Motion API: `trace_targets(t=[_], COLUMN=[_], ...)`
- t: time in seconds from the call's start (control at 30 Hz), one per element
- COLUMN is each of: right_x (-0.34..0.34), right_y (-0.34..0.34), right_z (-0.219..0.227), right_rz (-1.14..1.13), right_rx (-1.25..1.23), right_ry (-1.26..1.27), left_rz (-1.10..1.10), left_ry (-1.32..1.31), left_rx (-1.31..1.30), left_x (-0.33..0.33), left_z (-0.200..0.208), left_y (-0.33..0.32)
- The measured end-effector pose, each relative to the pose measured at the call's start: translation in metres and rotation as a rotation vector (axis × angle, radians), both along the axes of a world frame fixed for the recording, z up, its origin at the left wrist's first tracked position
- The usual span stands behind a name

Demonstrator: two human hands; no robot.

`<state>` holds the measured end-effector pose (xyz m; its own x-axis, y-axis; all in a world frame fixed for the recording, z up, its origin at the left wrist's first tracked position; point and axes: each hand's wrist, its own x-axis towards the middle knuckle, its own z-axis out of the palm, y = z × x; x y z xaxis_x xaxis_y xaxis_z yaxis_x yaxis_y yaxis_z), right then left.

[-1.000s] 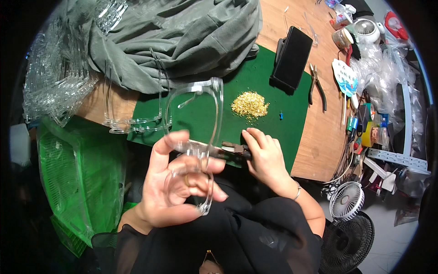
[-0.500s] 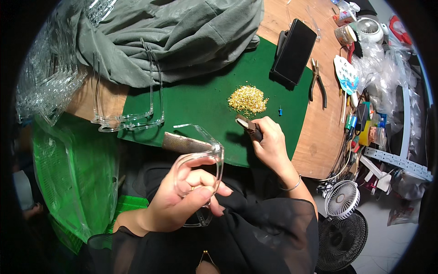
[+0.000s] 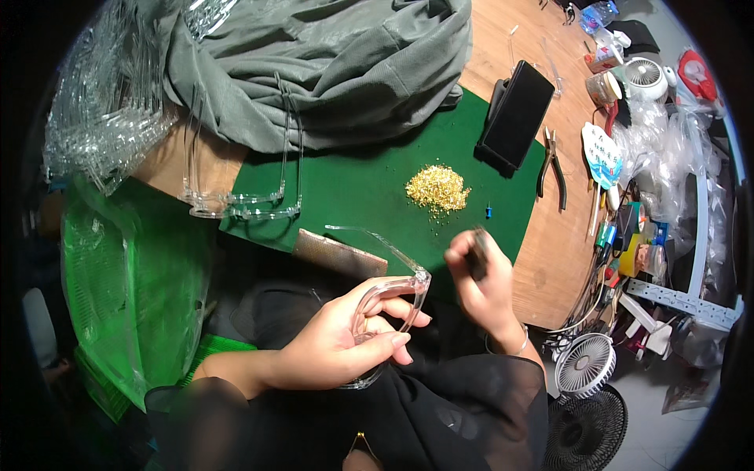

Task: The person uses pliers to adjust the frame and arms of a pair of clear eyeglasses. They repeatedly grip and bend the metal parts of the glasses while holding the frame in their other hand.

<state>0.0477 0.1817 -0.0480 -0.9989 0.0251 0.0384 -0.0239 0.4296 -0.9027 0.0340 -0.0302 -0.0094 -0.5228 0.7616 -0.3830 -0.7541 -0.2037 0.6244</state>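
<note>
Beside the green mat (image 3: 353, 173), the left hand (image 3: 345, 337) pinches a clear spectacle frame (image 3: 422, 279); the right hand (image 3: 488, 290) grips a blurred dark tool (image 3: 477, 255). A careless swing could crack the frame's thin, jutting temple (image 3: 386, 242).

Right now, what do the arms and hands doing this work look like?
They are a person's, with no cables or machine parts. The left hand and right hand wear no gloves. Loose, wide black sleeves, the left sleeve and right sleeve, look partly sheer and leave the forearms bare. A thin, silvery bracelet circles the right wrist.
</note>
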Motion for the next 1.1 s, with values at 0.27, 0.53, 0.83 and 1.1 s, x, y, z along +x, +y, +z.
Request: trace_targets(t=[0.27,0.53,0.83,1.1], right_x=[0.000,0.001,0.001,-0.001], right_y=[-0.019,-0.021,-0.016,-0.015], right_z=[0.023,0.026,0.029,0.035], right_rz=[0.286,0.311,0.376,0.428], right_rx=[0.025,-0.039,0.024,-0.019], right_ry=[0.539,0.523,0.515,0.442], left_rz=[-0.022,-0.068,-0.114,-0.146], left_ry=[0.035,-0.002,-0.026,0.005], left_rx=[0.088,0.102,0.086,0.102], left_x=[0.013,0.012,0.010,0.013], left_z=[0.003,0.005,0.005,0.000], left_y=[-0.001,-0.003,-0.004,-0.006])
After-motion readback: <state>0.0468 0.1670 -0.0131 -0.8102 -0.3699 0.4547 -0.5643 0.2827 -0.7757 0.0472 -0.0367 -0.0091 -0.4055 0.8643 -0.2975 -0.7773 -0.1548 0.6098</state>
